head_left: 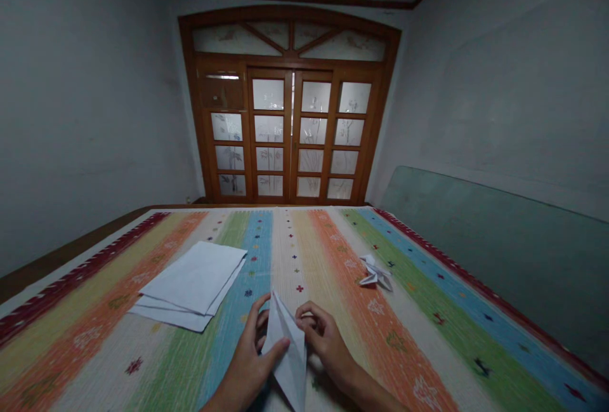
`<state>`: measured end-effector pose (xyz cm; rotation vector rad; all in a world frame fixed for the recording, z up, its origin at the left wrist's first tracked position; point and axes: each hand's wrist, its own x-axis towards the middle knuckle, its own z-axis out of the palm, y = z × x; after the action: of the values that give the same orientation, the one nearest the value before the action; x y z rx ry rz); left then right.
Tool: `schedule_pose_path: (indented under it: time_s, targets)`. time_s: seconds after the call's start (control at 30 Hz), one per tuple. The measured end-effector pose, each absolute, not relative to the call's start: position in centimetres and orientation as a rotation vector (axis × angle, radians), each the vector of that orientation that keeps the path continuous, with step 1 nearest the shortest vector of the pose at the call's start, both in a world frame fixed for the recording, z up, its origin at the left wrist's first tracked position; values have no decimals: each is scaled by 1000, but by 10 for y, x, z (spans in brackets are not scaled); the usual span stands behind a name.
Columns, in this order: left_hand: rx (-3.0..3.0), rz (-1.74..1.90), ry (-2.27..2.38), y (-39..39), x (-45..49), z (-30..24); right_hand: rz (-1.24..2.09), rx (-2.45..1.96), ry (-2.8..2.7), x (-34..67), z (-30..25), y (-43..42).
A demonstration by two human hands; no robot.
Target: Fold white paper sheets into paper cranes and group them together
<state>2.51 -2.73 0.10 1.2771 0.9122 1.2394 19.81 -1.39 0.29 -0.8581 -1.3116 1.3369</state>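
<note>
A white sheet of paper folded into a long pointed kite shape (291, 361) stands between my hands at the near side of the table, one tip pointing away from me. My left hand (254, 348) grips it from the left, thumb across its face and fingers behind. On the right edge, the bent fingers of my right hand (326, 339) pinch the paper near its upper part. A small stack of white paper sheets (195, 279) lies to the left. Farther off at the right sits a small folded paper figure (375, 272) with several points.
A striped, multicoloured cloth (228, 348) covers the table. Along the right side stands a pale green panel (476, 234) against the wall. Wooden doors with glass panes (290, 132) close off the far end, beyond the table's far edge.
</note>
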Motion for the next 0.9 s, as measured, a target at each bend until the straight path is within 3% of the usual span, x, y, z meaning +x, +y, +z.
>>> schedule_pose_path:
  time_s: [0.17,0.63,0.9]
  targets:
    - [1278,1225,930,-28,25,-1,1486,-752,-1301,199,-3,-13]
    - [1198,1223,912,-15,18,3,1421,-886,-1231,197,4,-11]
    - [1199,1227,1128,-8,13,5,1260,-1129,-1248,196,-1,-6]
